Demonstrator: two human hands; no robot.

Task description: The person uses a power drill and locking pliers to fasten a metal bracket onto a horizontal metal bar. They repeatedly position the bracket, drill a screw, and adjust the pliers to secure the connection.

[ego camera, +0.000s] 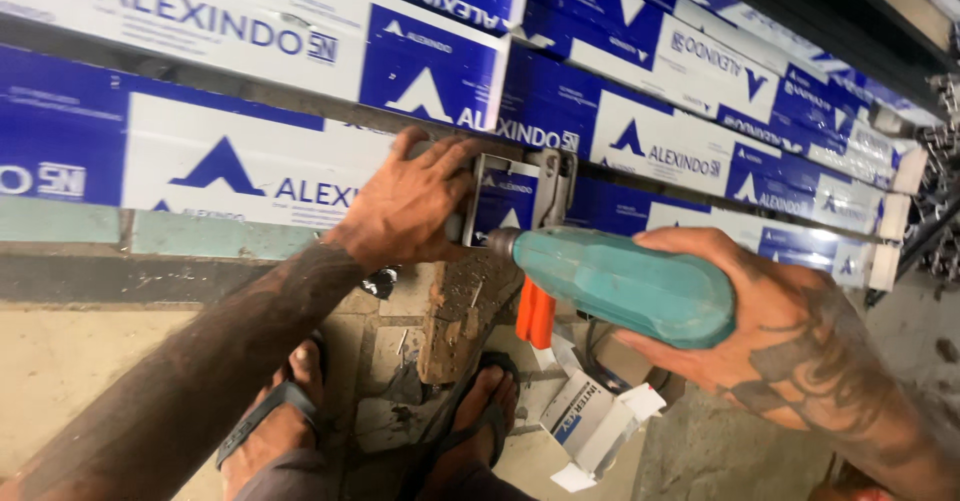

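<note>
My left hand (410, 206) clamps small grey metal bracket (520, 196) against blue-and-white wrapped aluminium profile (640, 146); right hand (770, 336) wrapped tight around teal power drill (620, 286), mid-fastening. Next likely needs steady, square pressure.

At three o'clock I see my right hand (790, 331), with dark tattoo patterns, around the teal drill (625, 286). At twelve o'clock, the aluminium profiles (250, 176) wear blue-and-white film. The clamp handle (537, 316) is orange.
</note>
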